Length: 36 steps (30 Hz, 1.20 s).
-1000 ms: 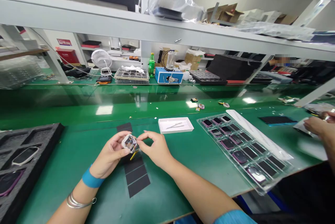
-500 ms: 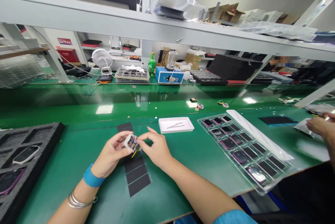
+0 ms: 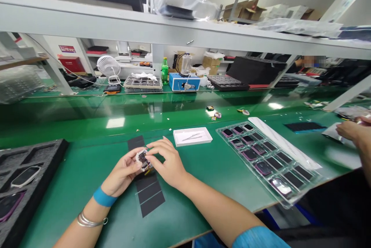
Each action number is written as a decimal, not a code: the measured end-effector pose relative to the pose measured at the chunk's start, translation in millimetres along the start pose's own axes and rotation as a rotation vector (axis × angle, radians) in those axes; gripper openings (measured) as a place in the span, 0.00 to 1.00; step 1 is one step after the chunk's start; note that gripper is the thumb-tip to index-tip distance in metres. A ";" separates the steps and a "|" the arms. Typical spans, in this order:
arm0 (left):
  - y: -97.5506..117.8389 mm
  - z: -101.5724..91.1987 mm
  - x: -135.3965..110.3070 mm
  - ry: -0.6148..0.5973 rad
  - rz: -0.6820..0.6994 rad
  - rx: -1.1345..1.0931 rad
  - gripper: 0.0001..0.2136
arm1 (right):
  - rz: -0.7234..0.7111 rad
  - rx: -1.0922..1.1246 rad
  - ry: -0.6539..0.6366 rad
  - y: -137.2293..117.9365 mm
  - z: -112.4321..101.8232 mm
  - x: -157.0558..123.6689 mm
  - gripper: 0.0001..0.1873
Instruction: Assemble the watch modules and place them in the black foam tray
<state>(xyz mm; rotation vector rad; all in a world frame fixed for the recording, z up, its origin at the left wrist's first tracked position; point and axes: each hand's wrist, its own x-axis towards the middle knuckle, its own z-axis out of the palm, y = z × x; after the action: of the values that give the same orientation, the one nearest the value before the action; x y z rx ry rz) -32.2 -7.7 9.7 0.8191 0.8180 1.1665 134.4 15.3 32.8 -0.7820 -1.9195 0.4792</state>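
Above the green bench, my left hand (image 3: 125, 171) is closed on a small white smartwatch case (image 3: 141, 159), gripping it between thumb and fingers. The case is open on the side facing me, with dark electronic parts showing inside. A thin yellow strip (image 3: 147, 171) hangs at its lower edge. My right hand (image 3: 166, 159) is closed too, its thumb and index finger pressed against the right side of the case; the exact contact is partly hidden. Beneath both hands lies a strip of black rectangular sheets (image 3: 152, 203).
A white box lid (image 3: 206, 141) holding tweezers (image 3: 192, 137) lies beyond my hands. To the right is a clear tray (image 3: 220, 134) of watch faces; a black foam tray (image 3: 59, 159) is at left. Another person's hand (image 3: 352, 129) works at far right. A shelf beam (image 3: 116, 27) crosses overhead.
My right fingers have moved from the case's right edge further in over its open side. The case has turned slightly in my left hand. The whole view has shifted a little.
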 end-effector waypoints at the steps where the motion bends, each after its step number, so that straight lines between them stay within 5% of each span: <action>1: -0.6 0.4 -0.1 -0.015 -0.014 0.002 0.20 | 0.003 0.034 0.008 -1.9 0.7 -0.4 0.02; 16: -2.6 3.2 -1.4 -0.059 -0.021 0.081 0.20 | 0.066 0.077 0.004 -3.8 6.6 -4.0 0.02; 25: -3.3 4.5 -1.9 -0.078 -0.046 0.041 0.18 | -0.031 0.044 -0.083 6.4 4.4 -2.3 0.06; 27: -2.5 2.0 -1.8 -0.070 -0.040 0.031 0.18 | 0.108 0.229 -0.130 11.2 4.0 -0.9 0.08; 31: 3.1 -4.6 -0.6 -0.004 0.034 -0.053 0.20 | 0.600 0.806 -0.376 20.3 9.8 -1.3 0.36; 33: 7.2 -6.6 0.0 0.049 0.070 -0.093 0.20 | 0.780 0.979 -0.473 23.3 15.3 -2.8 0.37; 36: 12.9 -7.0 0.8 0.126 0.099 -0.108 0.19 | 0.881 0.997 -0.403 26.7 20.5 -3.7 0.27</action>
<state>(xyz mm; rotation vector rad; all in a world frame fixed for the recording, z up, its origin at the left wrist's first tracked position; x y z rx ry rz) -43.8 -3.6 17.5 0.7090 0.8173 1.3490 125.7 31.9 4.6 -0.8181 -1.2650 2.0503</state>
